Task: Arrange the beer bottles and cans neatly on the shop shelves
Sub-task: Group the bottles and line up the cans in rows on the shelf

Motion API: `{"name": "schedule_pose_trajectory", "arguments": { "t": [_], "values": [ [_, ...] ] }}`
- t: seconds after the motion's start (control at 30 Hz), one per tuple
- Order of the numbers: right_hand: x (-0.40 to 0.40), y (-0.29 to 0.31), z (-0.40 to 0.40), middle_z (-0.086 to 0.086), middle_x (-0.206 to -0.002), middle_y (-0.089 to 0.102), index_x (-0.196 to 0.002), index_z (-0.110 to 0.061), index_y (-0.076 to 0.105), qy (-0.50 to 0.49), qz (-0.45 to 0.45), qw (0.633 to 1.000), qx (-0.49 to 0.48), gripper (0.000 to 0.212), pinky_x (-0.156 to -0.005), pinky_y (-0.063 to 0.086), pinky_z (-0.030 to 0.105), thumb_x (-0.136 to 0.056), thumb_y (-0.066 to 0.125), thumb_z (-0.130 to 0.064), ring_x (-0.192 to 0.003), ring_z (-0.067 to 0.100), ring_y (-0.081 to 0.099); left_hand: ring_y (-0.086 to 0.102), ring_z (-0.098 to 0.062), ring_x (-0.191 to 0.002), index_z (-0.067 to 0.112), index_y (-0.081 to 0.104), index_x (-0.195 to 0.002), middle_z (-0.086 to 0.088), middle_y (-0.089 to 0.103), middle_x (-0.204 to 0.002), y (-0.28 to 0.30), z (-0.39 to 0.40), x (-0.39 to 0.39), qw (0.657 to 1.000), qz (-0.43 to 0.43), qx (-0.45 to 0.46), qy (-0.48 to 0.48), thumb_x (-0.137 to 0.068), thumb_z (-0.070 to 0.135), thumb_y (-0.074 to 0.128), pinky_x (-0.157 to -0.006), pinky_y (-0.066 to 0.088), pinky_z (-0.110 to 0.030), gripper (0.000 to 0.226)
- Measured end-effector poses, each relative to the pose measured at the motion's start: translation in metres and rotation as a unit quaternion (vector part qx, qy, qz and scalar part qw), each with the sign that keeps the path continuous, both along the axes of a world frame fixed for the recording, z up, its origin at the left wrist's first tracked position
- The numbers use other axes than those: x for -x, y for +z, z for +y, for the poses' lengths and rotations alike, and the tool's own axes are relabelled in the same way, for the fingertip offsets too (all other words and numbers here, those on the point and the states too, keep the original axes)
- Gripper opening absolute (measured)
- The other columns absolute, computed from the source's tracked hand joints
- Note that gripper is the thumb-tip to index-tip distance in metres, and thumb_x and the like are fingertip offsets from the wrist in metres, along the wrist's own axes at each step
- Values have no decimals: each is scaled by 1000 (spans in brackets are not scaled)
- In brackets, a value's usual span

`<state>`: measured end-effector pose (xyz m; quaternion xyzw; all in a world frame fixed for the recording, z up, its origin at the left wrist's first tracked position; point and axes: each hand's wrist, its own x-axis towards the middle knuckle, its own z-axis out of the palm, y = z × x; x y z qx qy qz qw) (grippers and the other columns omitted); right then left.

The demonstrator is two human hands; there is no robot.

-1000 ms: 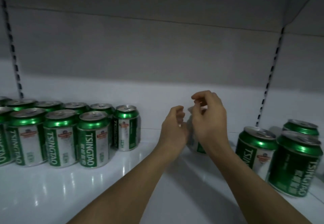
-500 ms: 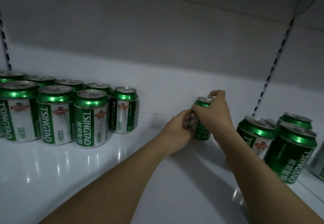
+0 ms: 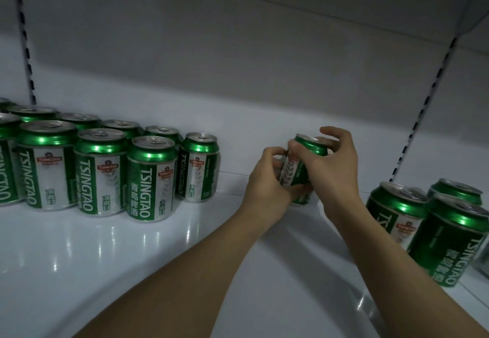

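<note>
A green and silver Tsingtao beer can [image 3: 299, 168] stands near the back of the white shelf [image 3: 132, 271], right of centre. My left hand [image 3: 267, 181] grips its left side with curled fingers. My right hand [image 3: 333, 168] holds its right side and top rim, fingers curled over it. Both hands hide most of the can's body. Several matching cans [image 3: 150, 176] stand in rows at the left. Three more cans [image 3: 397, 213] cluster at the right edge.
The shelf's back wall [image 3: 238, 73] rises just behind the held can. Slotted uprights stand at the left [image 3: 26, 46] and right [image 3: 423, 107]. An upper shelf overhangs at the top. Bare shelf surface lies between the left rows and the held can.
Both hands have closed round the single can, which was half hidden a second ago. The can now shows more of its top and label. The view has shifted slightly.
</note>
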<state>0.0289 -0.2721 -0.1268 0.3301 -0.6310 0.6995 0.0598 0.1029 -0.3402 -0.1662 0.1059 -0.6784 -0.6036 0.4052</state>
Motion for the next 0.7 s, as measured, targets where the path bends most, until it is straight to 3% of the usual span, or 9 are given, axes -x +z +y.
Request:
{"name": "schedule_pose_trajectory", "arguments": {
  "t": [0.13,0.27,0.37,0.47,0.57,0.7],
  "values": [
    [5,4,4,-6,-103,66,-123,-24,53,47,-25,998,27,30,-72,56,21,-96,61,-35,-91,8,66,64,-14,-103,24,50,-126,5,63,-113,4,-5,-5,999,27,-21,12,-80,5,77,-89,57,-38,57],
    [9,2,2,0,-106,70,-114,-23,61,95,-92,991,9,25,-74,53,31,-104,42,-37,-94,16,69,66,-12,-101,24,50,-127,6,67,-110,13,-5,-11,992,93,-83,14,-92,7,64,-87,56,-30,41],
    [7,-1,0,0,-107,72,-115,-24,63,146,-86,985,-27,29,-75,56,35,-104,42,-39,-94,19,71,68,-14,-101,28,52,-117,4,69,-109,17,-9,-15,983,140,-121,23,-95,6,58,-80,58,-26,32],
    [4,-1,-1,0,-107,73,-116,-27,63,183,-54,981,-40,27,-83,58,37,-104,43,-39,-94,17,72,68,-17,-103,18,53,-129,-3,69,-116,19,-11,-17,977,166,-128,47,-96,6,55,-85,58,-30,35],
    [-1,-1,-2,2,-110,73,-121,-24,62,212,-25,976,-44,28,-87,57,38,-103,45,-37,-98,18,72,67,-20,-107,12,50,-138,-8,67,-120,20,-10,-19,976,183,-99,66,-97,6,54,-91,56,-32,42],
    [-7,1,0,2,-111,73,-128,-18,60,242,13,969,-39,40,-91,57,38,-97,52,-41,-102,18,71,67,-17,-105,14,47,-140,-7,68,-117,21,-8,-19,977,195,-36,81,-97,9,54,-81,55,-23,44]
  ]
}}
